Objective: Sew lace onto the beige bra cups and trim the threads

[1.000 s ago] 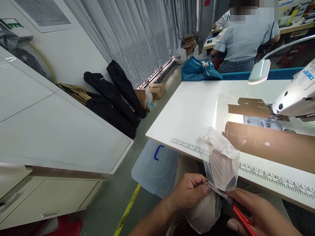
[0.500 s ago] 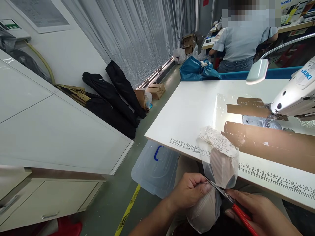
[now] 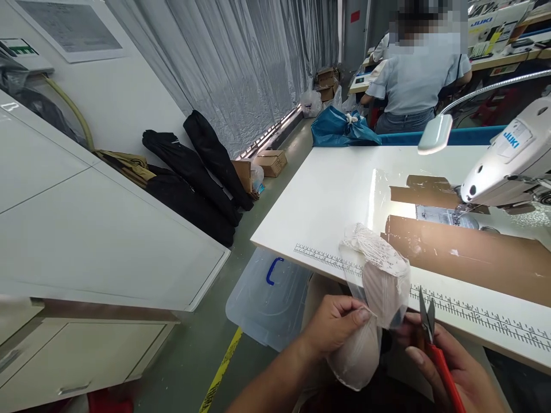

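A pale beige bra with white lace hangs over the front edge of the white table. Its upper cup lies against the tabletop, and the lower cup dangles below the edge. My left hand pinches the fabric between the two cups with thumb and fingertips. In my right hand are red-handled scissors, blades pointing up and slightly parted, clear of the fabric. The fingers of that hand reach close to the bra's right side; whether they touch it is hard to see.
A white sewing machine stands at the right, with brown cardboard before it. A lamp hangs above. Under the table's left corner sits a clear plastic bin. A co-worker sits beyond the blue bag.
The scissors have left the fabric between the cups and swung upright to the right. My left hand keeps its pinch on the bra. The view has shifted slightly.
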`<state>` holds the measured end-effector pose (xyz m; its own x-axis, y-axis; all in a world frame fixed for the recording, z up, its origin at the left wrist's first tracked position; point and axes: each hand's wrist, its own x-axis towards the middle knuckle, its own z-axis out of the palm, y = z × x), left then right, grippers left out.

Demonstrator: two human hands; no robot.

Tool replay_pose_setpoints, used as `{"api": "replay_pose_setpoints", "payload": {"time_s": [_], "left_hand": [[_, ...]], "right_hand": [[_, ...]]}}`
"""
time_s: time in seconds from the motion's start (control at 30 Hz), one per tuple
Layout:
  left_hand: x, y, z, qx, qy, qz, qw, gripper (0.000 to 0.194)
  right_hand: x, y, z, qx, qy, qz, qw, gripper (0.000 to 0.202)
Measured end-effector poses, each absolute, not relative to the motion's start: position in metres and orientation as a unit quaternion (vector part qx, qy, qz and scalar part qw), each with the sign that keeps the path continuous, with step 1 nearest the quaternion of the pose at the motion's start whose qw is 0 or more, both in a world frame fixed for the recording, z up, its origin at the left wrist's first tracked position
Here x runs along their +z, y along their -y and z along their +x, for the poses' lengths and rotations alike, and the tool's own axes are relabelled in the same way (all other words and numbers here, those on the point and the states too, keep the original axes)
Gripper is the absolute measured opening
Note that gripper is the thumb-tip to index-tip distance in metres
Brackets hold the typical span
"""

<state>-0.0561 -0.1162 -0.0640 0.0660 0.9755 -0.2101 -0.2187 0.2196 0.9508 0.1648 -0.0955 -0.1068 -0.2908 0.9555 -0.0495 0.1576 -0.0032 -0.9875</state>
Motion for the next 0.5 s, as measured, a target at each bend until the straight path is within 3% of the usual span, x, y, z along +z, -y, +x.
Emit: {"api": "replay_pose_setpoints", "payload": {"time_s": [0.2,0.37,0.5], "left_hand": [[-0.076,0.125,-0.025,0.457,-0.472,0.515,0.550,0.054],[-0.036,0.146,-0.049,0.260,-0.366,0.654,0.609,0.041],[0.000,0.144,-0.066,0.345,-0.369,0.645,0.573,0.031]], "right_hand": [[-0.091,0.091,0.164,0.432,0.655,-0.470,0.405,0.033],[-0.046,0.079,0.180,0.428,0.769,-0.364,0.305,0.028],[-0.022,0.073,0.178,0.448,0.830,-0.222,0.249,0.029]]}}
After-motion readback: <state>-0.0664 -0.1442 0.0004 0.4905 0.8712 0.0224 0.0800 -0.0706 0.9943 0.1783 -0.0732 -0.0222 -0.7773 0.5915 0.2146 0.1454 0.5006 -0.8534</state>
